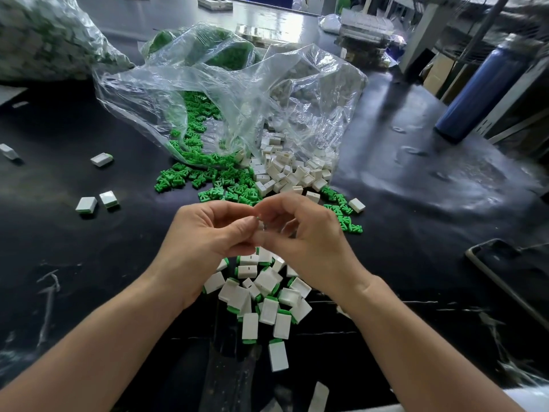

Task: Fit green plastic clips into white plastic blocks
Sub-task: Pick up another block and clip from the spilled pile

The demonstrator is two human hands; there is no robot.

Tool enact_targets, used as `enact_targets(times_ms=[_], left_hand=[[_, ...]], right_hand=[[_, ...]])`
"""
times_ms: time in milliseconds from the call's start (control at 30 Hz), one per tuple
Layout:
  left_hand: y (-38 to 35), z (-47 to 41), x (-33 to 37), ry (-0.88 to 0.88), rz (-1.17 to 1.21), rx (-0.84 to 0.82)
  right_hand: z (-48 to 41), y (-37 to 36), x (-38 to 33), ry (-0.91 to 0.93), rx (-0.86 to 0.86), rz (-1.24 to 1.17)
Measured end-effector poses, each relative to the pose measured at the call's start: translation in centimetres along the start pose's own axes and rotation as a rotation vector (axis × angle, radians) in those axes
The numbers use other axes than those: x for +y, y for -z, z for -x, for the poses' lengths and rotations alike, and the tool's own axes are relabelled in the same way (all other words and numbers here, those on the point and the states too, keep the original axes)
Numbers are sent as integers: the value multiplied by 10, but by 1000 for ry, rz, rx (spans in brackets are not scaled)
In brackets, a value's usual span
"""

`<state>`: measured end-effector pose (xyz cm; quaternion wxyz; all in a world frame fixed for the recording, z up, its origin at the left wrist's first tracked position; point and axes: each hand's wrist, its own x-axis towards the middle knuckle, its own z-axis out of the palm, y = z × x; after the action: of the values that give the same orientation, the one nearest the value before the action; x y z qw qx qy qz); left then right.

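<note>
Green plastic clips [208, 173] (small, pronged) lie heaped; both hands' fingers [237, 230] pinch something hidden.

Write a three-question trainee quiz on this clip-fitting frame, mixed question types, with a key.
1. True or false: the blue bottle stands left of the clear bag.
2. The finished blocks lie: A) under the hands B) inside the bag C) beside the phone.
3. What colour are the loose clips spilling from the bag?

Key: 1 false; 2 A; 3 green. The left hand and right hand meet fingertip to fingertip; what they pinch is hidden.
</note>
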<state>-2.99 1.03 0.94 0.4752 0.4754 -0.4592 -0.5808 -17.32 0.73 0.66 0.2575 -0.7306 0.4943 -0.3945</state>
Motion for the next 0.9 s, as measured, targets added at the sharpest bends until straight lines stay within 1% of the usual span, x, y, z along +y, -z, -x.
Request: enact_targets(times_ms=[100,200,267,367,500,567,633,733,800,833,900], left_hand=[[0,-1,-1,25,27,5],[-1,-1,-1,30,39,1],[0,-1,-1,33,60,-1],[0,0,1,43,94,-14],[-1,1,3,46,116,-62],[-2,2,3,36,127,-83],[-2,3,3,20,123,-93],[-3,3,4,4,95,-94],[-2,2,3,-2,82,-90],[-2,2,3,-4,78,-87],[-2,2,3,-9,70,-84]], right_hand=[[-8,19,9,-137,44,75],[-14,40,24,-303,93,319],[-15,47,32,-389,44,441],[-13,45,36,-432,-70,513],[-13,41,37,-421,-100,566],[-13,41,37,-416,-93,533],[-13,40,37,-382,-50,497],[-13,38,31,-300,110,399],[-13,38,24,-264,197,231],[-13,37,20,-259,212,118],[-10,36,13,-251,179,-87]])
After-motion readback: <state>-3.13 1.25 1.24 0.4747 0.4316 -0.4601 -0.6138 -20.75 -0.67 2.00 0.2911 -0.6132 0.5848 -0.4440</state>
